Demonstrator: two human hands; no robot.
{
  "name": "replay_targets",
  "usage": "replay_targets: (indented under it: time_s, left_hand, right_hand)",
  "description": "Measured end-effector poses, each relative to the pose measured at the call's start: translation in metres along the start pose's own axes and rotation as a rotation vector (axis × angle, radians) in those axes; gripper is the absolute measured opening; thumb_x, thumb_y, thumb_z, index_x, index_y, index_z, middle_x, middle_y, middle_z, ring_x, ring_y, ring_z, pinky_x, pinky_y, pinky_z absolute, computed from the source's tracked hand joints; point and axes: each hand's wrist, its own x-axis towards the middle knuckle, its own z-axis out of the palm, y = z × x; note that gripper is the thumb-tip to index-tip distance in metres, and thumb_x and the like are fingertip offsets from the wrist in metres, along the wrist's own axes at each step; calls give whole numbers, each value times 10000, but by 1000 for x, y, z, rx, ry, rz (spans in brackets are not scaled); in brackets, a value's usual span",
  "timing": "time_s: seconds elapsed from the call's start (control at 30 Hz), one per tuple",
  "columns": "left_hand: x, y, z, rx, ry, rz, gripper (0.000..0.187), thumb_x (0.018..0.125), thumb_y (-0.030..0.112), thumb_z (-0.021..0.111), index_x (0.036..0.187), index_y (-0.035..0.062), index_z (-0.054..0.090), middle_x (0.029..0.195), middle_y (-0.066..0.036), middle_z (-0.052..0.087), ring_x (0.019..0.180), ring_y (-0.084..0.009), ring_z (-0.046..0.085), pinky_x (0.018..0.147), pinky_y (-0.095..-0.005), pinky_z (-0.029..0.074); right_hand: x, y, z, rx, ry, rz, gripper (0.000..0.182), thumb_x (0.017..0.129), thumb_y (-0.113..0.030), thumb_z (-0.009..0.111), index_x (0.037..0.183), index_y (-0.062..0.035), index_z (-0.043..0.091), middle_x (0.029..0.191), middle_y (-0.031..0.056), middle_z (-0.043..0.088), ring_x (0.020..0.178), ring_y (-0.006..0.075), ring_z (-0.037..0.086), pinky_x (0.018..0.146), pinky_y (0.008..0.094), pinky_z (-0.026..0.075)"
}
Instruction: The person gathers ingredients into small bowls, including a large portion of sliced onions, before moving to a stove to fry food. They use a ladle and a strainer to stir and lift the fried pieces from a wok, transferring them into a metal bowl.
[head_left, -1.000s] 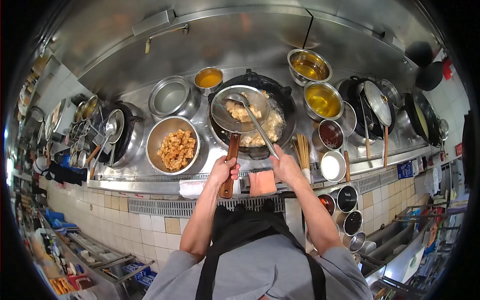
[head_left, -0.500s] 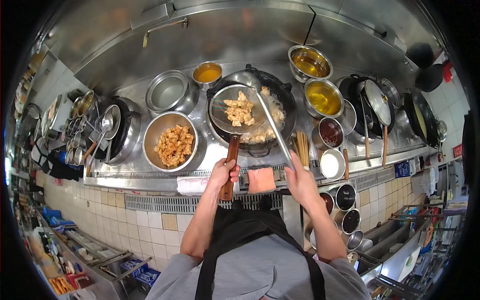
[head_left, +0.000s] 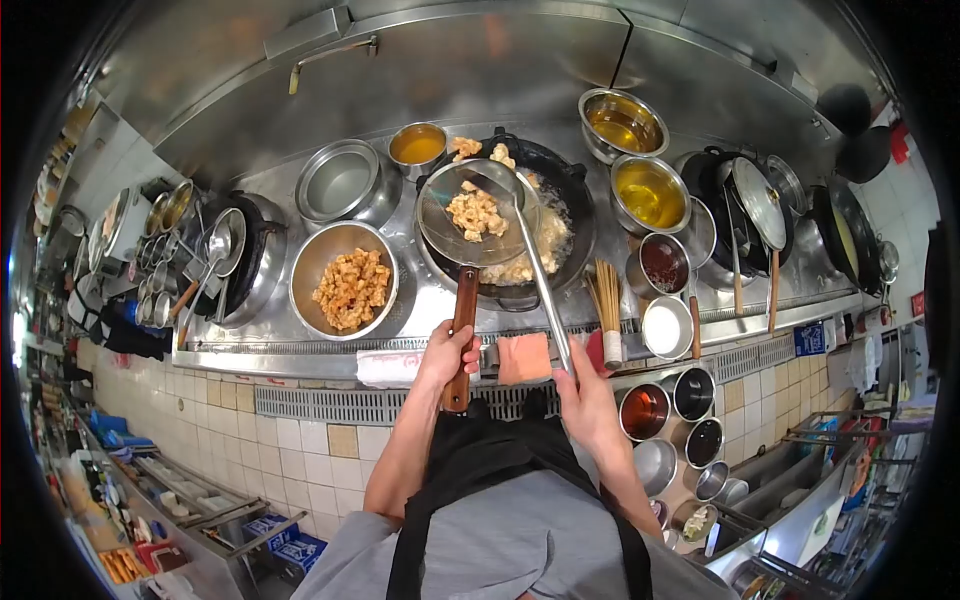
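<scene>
My left hand (head_left: 447, 352) is wrapped round the wooden handle of a mesh strainer (head_left: 441, 235), which is over the left side of a black wok (head_left: 578, 215). Browned fried pieces (head_left: 476, 212) lie in the strainer, and a few more (head_left: 502, 155) show beyond its far rim. In my right hand (head_left: 588, 405) is the long metal handle of a ladle (head_left: 543, 285); its bowl end overlaps the strainer's far right side. Bubbling oil (head_left: 550, 245) with pale pieces fills the wok's right part.
Left of the wok stands a steel bowl (head_left: 305, 305) of fried pieces (head_left: 352, 288), behind it a steel pot (head_left: 306, 205). Bowls of yellow oil (head_left: 650, 195), a dark red sauce pot (head_left: 662, 262), a white-filled pot (head_left: 667, 328) and a bamboo brush (head_left: 605, 295) are to the right.
The ladle has come nearer to me, its bowl end now over the strainer. Some pieces have shifted beyond the strainer's far rim, and fewer lie in its middle.
</scene>
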Motion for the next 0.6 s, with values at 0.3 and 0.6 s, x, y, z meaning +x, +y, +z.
replay_targets:
  time_s: [0.3, 0.6]
  left_hand:
    - [-11, 2, -3, 38, -20, -20, 121, 1070, 101, 527, 1118, 20, 450, 848, -99, 566, 570, -123, 461, 447, -291, 388]
    - [-6, 1, -13, 19, -53, -15, 147, 1069, 90, 523, 1164, 14, 440, 838, -110, 572, 581, -126, 463, 460, -292, 391]
  right_hand:
    - [31, 56, 24, -112, -159, 72, 516, 1029, -196, 574, 1496, -11, 459, 907, 343, 676, 917, 533, 666, 813, 549, 512]
    - [32, 60, 32, -233, -181, 87, 562, 1011, -193, 586, 1528, -36, 431, 881, 361, 666, 858, 541, 660, 762, 565, 512]
